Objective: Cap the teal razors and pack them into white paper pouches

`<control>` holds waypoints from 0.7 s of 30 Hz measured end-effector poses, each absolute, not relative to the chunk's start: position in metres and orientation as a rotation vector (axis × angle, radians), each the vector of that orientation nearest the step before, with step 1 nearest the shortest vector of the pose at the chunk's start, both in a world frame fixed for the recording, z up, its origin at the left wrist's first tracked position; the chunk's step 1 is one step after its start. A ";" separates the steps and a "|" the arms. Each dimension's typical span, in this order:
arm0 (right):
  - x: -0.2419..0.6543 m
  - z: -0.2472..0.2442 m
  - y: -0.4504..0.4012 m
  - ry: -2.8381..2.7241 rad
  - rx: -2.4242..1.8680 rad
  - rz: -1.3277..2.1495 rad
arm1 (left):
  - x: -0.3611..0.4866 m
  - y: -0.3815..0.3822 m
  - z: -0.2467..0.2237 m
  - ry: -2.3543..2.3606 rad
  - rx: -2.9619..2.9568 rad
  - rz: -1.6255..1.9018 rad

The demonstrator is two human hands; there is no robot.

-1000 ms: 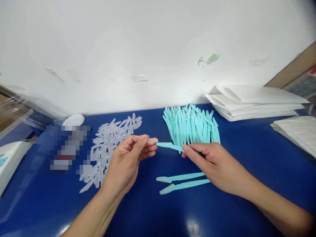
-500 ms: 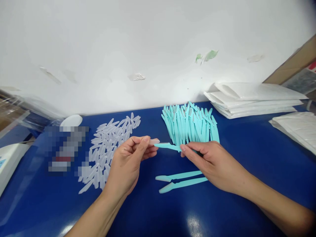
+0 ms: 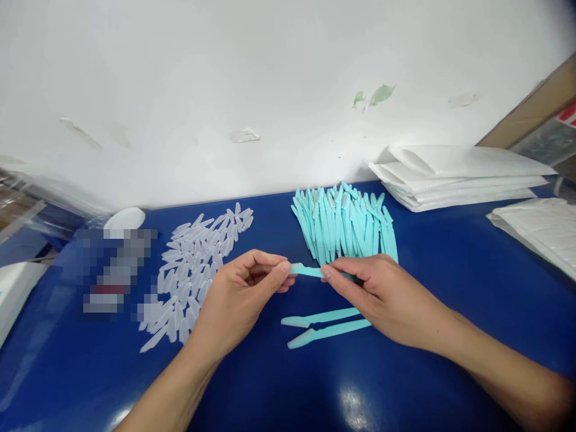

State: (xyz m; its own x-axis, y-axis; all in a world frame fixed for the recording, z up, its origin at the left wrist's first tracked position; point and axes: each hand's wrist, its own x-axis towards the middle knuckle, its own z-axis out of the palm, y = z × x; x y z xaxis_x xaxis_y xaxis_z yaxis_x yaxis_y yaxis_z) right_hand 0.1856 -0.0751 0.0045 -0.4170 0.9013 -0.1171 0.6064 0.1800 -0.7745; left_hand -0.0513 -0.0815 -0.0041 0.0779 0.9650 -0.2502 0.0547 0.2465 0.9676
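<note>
Between my hands is a turquoise eyebrow razor [image 3: 308, 271], lying nearly level above the table. My right hand [image 3: 382, 294] pinches it by the handle. The fingertips of my left hand [image 3: 247, 294] are closed around its blade end, over a small translucent blade cap that they mostly hide. How far the cap sits on the blade cannot be told. Below the hands, two turquoise razors [image 3: 328, 330] lie side by side, their handle ends behind my right hand. Beyond my right hand is a heap of turquoise razors [image 3: 342, 222]; left of my left hand, many translucent caps [image 3: 193, 264] are spread out.
The blue table [image 3: 270, 384] meets a white wall [image 3: 202, 72] with torn tape on it. White padded packs [image 3: 459, 180] are stacked at the back right, with another white pack [image 3: 540, 234] nearer. A round white lid-like disc [image 3: 125, 222] and a blurred-out patch are at left.
The razor's blade end and the cap have come together: my left fingertips now cover the blade end, where before the cap showed beside it. The view has shifted slightly.
</note>
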 end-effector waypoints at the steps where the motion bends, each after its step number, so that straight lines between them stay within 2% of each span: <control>1: 0.189 0.006 -0.074 -2.128 -1.422 1.114 | -0.056 -0.081 -0.002 1.303 1.209 0.856; 6: 0.203 0.004 -0.073 -2.403 -1.337 0.969 | -0.068 -0.081 0.004 1.324 1.679 0.435; 15: 0.195 0.002 -0.086 -2.671 -1.319 0.754 | -0.064 -0.087 -0.002 1.195 2.074 0.368; 21: 0.194 0.007 -0.092 -2.755 -1.279 0.872 | -0.067 -0.093 -0.004 1.060 2.211 0.207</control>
